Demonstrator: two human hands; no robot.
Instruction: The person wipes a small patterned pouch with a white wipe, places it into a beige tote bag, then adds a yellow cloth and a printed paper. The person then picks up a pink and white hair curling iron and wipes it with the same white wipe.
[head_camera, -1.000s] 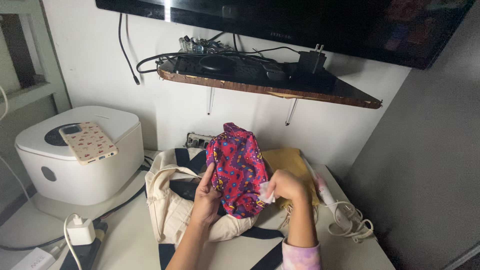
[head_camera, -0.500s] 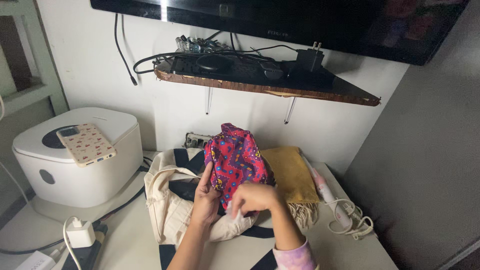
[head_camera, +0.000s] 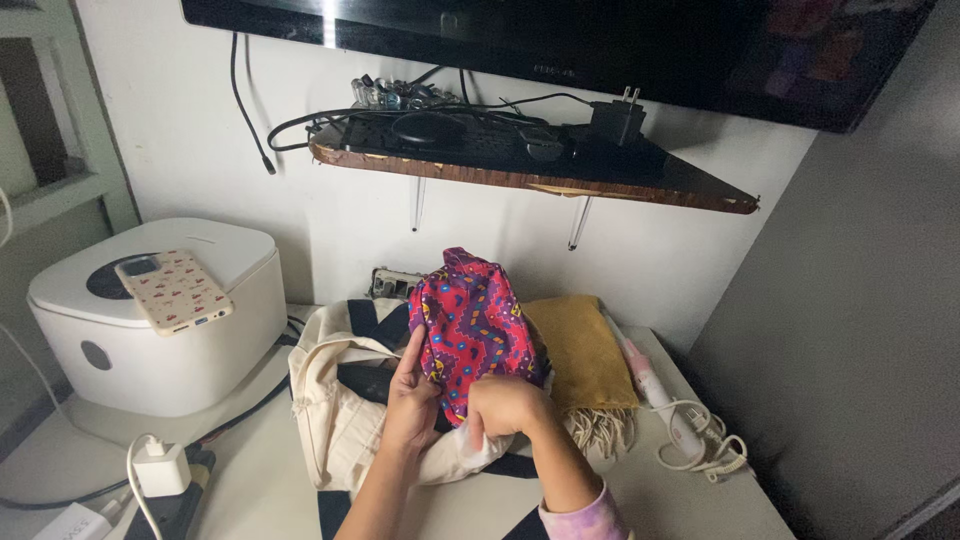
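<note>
White tabletop: left hand grips the patterned pouch; right hand, closed, presses its lower front above the tote.

Patterned cloth pouch: soft fabric, magenta-red ground with purple zigzag bands and small blue and yellow marks. Held upright (slightly tilted), its rounded top uppermost, its lower end hidden behind fingers. It stands over the open mouth of a cream tote bag with dark navy stripes, which lies slumped and crumpled on the white surface.
</note>
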